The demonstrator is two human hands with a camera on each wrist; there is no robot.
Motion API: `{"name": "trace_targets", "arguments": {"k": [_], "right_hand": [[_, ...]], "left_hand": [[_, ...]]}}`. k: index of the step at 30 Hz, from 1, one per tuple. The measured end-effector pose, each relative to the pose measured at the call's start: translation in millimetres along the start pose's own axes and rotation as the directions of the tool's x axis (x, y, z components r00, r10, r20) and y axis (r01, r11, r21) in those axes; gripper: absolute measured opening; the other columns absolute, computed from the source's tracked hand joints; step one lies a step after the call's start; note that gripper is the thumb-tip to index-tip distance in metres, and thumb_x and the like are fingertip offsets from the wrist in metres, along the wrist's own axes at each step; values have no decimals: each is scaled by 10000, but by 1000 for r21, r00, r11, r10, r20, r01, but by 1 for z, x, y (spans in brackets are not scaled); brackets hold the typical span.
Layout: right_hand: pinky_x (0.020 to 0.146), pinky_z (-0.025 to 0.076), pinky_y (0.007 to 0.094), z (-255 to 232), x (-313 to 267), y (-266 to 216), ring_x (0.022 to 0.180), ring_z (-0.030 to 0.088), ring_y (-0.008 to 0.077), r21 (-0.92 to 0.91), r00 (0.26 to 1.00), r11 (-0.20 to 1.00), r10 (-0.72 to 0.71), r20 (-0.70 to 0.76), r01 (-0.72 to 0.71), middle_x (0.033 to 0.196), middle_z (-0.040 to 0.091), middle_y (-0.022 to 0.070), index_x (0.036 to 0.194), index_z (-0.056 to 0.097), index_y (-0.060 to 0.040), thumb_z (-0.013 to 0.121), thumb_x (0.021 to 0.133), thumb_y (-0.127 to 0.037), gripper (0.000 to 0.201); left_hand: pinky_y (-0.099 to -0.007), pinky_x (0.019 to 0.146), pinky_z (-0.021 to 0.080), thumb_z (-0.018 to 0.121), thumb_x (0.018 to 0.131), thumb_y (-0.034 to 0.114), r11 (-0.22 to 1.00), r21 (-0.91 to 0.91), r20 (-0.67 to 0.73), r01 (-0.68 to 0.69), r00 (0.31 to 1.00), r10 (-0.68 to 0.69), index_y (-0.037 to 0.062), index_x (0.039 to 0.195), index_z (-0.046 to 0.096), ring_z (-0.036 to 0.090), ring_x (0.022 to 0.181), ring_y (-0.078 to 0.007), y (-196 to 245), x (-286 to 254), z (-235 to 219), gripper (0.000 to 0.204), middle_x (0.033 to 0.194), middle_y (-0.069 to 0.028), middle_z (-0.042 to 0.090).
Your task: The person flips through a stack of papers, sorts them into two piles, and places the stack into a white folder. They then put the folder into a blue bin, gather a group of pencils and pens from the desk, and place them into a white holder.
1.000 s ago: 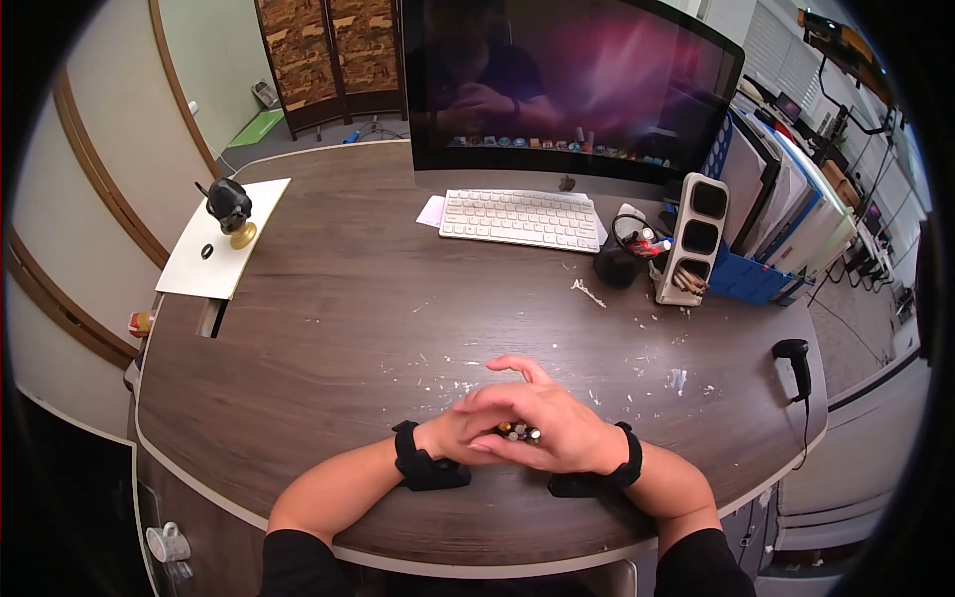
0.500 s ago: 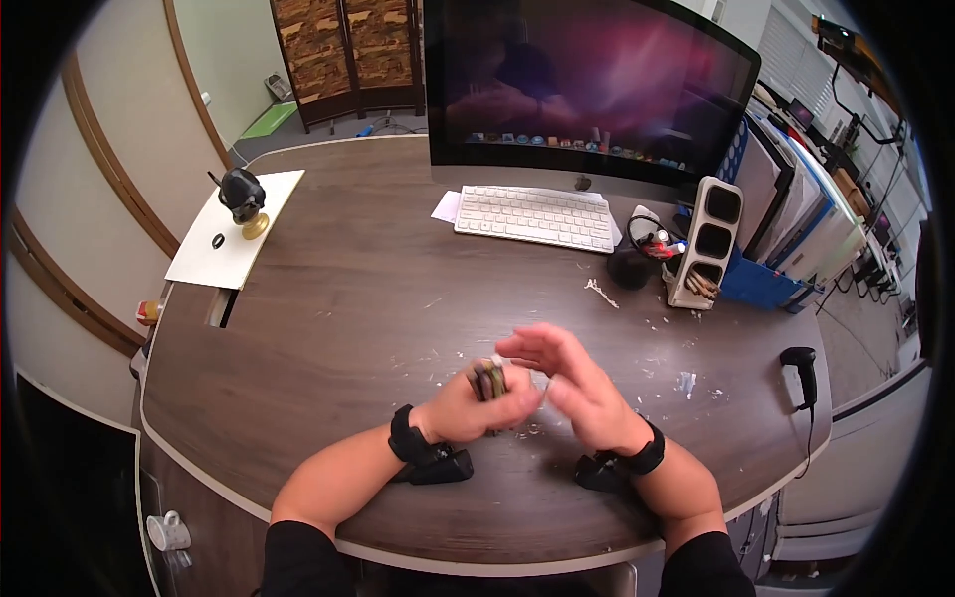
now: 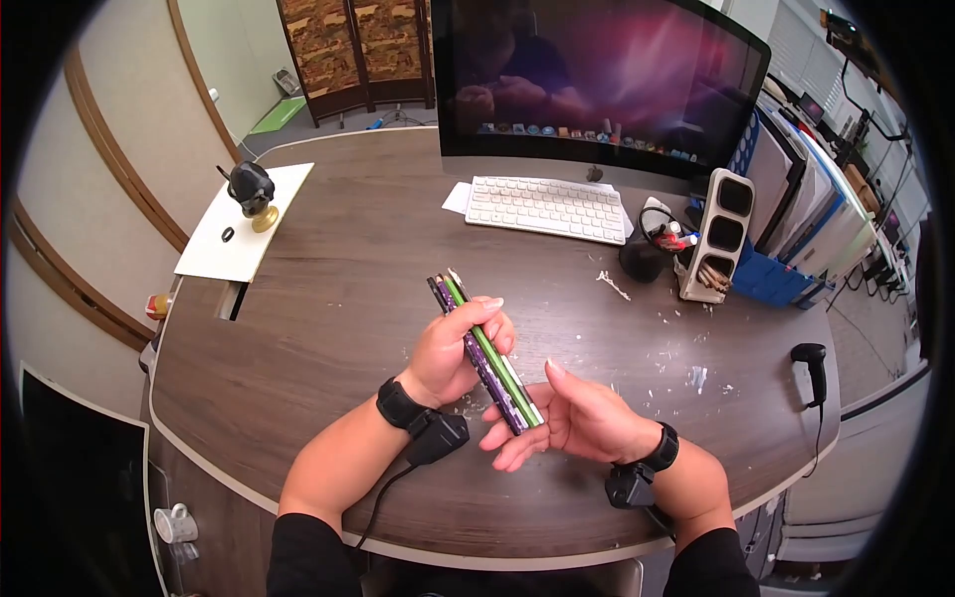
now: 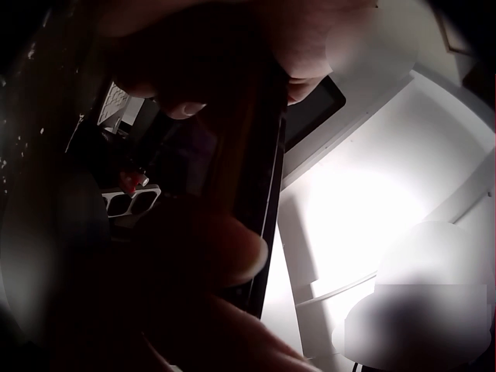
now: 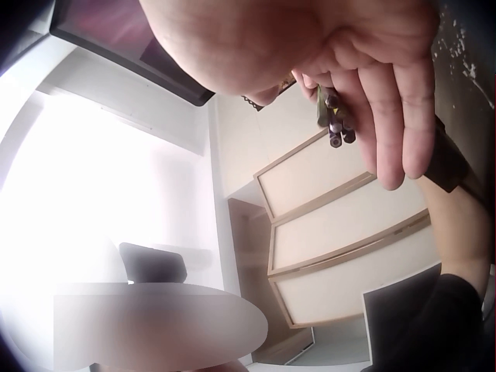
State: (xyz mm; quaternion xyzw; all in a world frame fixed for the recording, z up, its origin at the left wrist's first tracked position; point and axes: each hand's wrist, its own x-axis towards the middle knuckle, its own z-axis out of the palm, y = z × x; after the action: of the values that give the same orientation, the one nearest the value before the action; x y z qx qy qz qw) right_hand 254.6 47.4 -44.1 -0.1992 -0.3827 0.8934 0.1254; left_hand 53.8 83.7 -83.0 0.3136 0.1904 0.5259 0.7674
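A bundle of several pencils [image 3: 487, 358], green and dark purple patterned, slants over the middle of the desk in the head view. The left hand [image 3: 455, 350] grips it around its upper half, thumb laid across. The lower ends lie against the fingers of the right hand [image 3: 577, 418], which is palm up with its fingers extended. In the right wrist view the pencil ends [image 5: 335, 128] show beside the straight fingers [image 5: 387, 116]. The left wrist view is dark, with the fingers [image 4: 225, 248] around a dark long shape.
Pale shavings [image 3: 699, 376] are scattered on the desk [image 3: 338, 398]. Behind stand a keyboard [image 3: 545, 207], a monitor [image 3: 597, 80], a black pen cup [image 3: 644, 261] and a pale holder [image 3: 718, 234]. A scanner-like device [image 3: 811, 368] is at the right, a black figure [image 3: 251, 187] at the left.
The hands, earlier closed together around the bundle, have moved apart. The left hand now holds the bundle slanting, and the right hand has turned palm up below it.
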Motion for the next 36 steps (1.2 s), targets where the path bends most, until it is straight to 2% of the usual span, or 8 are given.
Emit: {"name": "trace_targets", "arguments": {"k": [11, 17, 21, 24, 29, 31, 34, 36], "right_hand": [[997, 458, 428, 10, -4, 2, 1067, 654, 323, 52, 999, 998, -31, 14, 30, 1210, 613, 263, 1377, 409, 90, 134, 1035, -541, 768], [952, 486, 410, 6, -1, 9, 997, 673, 297, 119, 997, 991, -68, 25, 65, 1146, 638, 234, 1338, 449, 59, 215, 1059, -463, 636], [683, 514, 268, 6, 4, 12, 774, 648, 145, -15, 990, 999, -51, -132, 49, 947, 646, 98, 1246, 504, -38, 435, 1051, -293, 328], [507, 417, 210, 10, 6, 16, 610, 550, 53, -289, 966, 955, -137, -217, 70, 756, 591, -10, 958, 520, -85, 537, 1015, -332, 254], [477, 366, 237, 3, -9, 24, 538, 473, 51, -482, 959, 872, -206, -194, 89, 637, 492, -37, 883, 493, -87, 524, 1021, -336, 286], [478, 353, 243, -4, -28, 28, 538, 446, 52, -562, 945, 827, -186, -271, 1, 635, 468, -44, 888, 490, -79, 527, 1021, -326, 282], [486, 353, 239, -13, -76, 16, 551, 421, 48, -584, 868, 793, -159, -471, -172, 636, 449, -64, 917, 527, -89, 555, 1009, -316, 246], [480, 379, 235, -39, -115, 11, 552, 464, 49, -553, 749, 808, -234, -619, -204, 638, 475, -59, 854, 514, -100, 569, 1001, -292, 247]], "left_hand": [[-298, 660, 479, 542, 965, 266, 988, -41, 23, 148, 989, -147, 86, 759, 520, 548, 692, -155, 3, -3, -1, 274, 739, -90, 586], [-278, 599, 488, 492, 989, 249, 995, 79, -84, 58, 995, -51, 82, 733, 503, 537, 596, -150, 4, -5, 11, 306, 702, -83, 567], [-293, 643, 467, 519, 973, 208, 920, 365, 75, -140, 990, 121, 58, 736, 496, 552, 653, -171, 6, -13, 22, 281, 717, -122, 581], [-296, 664, 464, 538, 971, 170, 899, 400, 181, -180, 977, 115, 44, 776, 524, 562, 696, -155, 1, -17, 23, 233, 736, -113, 595], [-311, 763, 452, 546, 971, 138, 874, 413, 338, -257, 934, 115, 38, 851, 565, 543, 834, -145, -14, -17, 19, 157, 887, -95, 598], [-304, 796, 461, 630, 958, 216, 820, 480, 420, -312, 902, 98, 35, 1066, 594, 543, 866, -138, -28, -12, 16, 214, 964, -69, 591], [-260, 799, 481, 741, 866, 396, 933, 336, 360, 125, 899, -250, 24, 1311, 462, 575, 875, -123, -43, -15, 1, 643, 1226, -82, 548], [-236, 732, 484, 682, 927, 279, 881, 461, 284, 106, 923, -259, 20, 1286, 492, 585, 848, -108, -39, -11, 7, 482, 1210, -77, 556]]}}
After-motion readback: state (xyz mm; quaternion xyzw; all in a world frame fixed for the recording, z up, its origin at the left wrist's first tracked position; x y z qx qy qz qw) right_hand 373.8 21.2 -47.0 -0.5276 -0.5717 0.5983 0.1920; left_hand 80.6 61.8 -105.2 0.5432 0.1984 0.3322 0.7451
